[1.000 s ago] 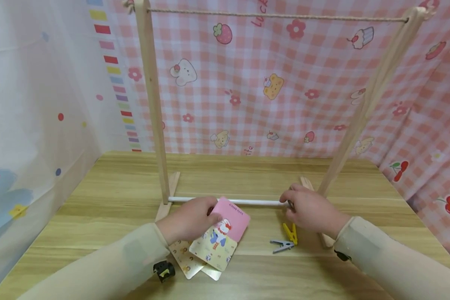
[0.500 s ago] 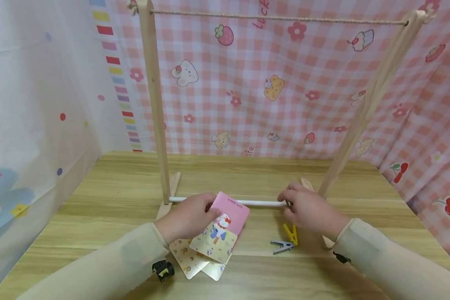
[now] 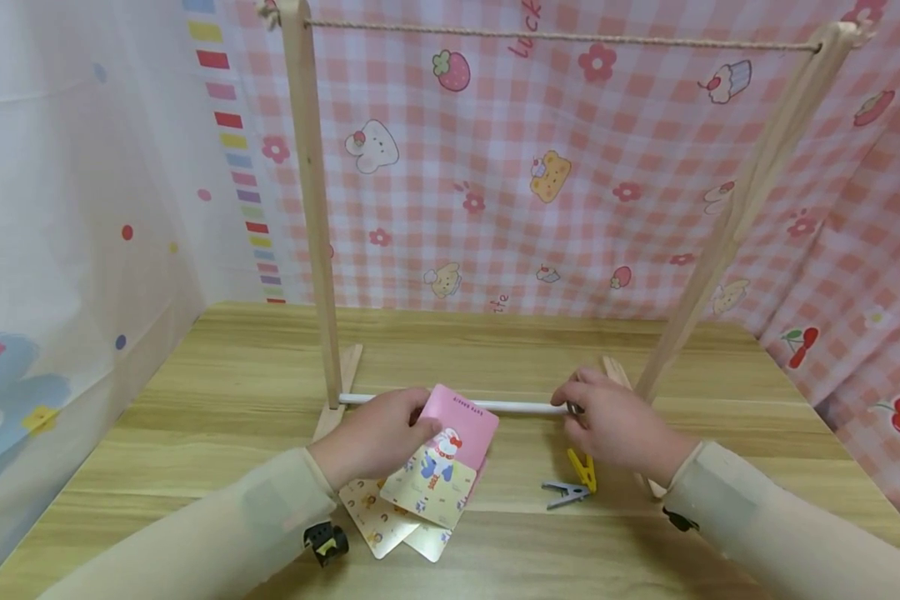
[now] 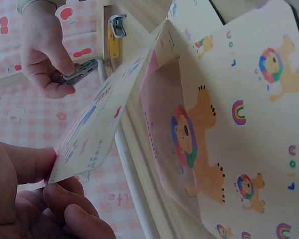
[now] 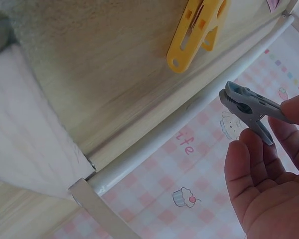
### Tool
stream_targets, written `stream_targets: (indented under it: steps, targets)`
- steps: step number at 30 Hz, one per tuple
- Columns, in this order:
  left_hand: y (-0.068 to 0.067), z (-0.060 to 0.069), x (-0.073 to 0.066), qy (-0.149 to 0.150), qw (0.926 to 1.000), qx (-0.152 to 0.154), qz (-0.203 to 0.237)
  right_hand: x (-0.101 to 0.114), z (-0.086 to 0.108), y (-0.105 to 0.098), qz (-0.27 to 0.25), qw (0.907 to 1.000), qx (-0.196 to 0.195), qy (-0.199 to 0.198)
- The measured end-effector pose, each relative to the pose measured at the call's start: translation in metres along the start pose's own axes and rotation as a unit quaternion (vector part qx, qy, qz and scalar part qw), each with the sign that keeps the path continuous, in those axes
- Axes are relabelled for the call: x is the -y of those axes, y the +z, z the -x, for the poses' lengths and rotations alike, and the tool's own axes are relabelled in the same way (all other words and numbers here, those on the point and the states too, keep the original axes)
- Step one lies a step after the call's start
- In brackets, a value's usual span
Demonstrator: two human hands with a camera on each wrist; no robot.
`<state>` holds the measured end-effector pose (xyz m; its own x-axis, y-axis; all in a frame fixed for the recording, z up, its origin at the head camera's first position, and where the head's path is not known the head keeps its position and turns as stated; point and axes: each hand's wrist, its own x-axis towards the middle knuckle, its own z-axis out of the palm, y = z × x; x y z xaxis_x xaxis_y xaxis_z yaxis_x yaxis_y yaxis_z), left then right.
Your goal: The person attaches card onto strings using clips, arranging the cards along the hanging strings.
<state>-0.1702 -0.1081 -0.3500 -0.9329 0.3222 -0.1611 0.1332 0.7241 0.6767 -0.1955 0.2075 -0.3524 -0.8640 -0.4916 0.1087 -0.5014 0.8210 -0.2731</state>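
Note:
My left hand [image 3: 378, 437] pinches the corner of a pink and cream card [image 3: 450, 450] between thumb and fingers, tilted above other cards [image 3: 375, 529] on the table. In the left wrist view the left hand [image 4: 45, 199] grips that card [image 4: 99, 119] by its edge, over a lion-patterned card [image 4: 249, 99]. My right hand [image 3: 622, 421] holds a grey clothespin, clearest in the right wrist view, where the clothespin [image 5: 251, 107] sits between thumb and fingers of the right hand [image 5: 274, 184]. Just below that hand, a yellow clothespin [image 3: 583, 471] and another grey clothespin [image 3: 567, 493] lie on the table.
A wooden frame stands on the table [image 3: 195, 417], with a left post [image 3: 312, 208], a right post [image 3: 742, 192] and a white bar [image 3: 521, 407] low between them. A rope [image 3: 562, 35] spans the top. Patterned cloth [image 3: 487, 167] hangs behind.
The card in my left hand has risen and turned slightly, showing more of the cards beneath. My right hand has shifted very slightly left, still gripping the clothespin.

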Motion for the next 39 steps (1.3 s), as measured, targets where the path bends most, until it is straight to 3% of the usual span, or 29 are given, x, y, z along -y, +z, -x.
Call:
stream_targets:
  steps: [21,39]
  targets:
    - [0.0052,-0.0029,0.0098,0.013,0.9998,0.011,0.01,-0.0009,-0.002,0.0095,0.005,0.9994,-0.023,-0.025]
    - [0.0043,-0.0033,0.01,0.013,0.9998,0.009,0.01,0.0075,-0.0053,0.0072,-0.008,0.999,-0.026,-0.034]
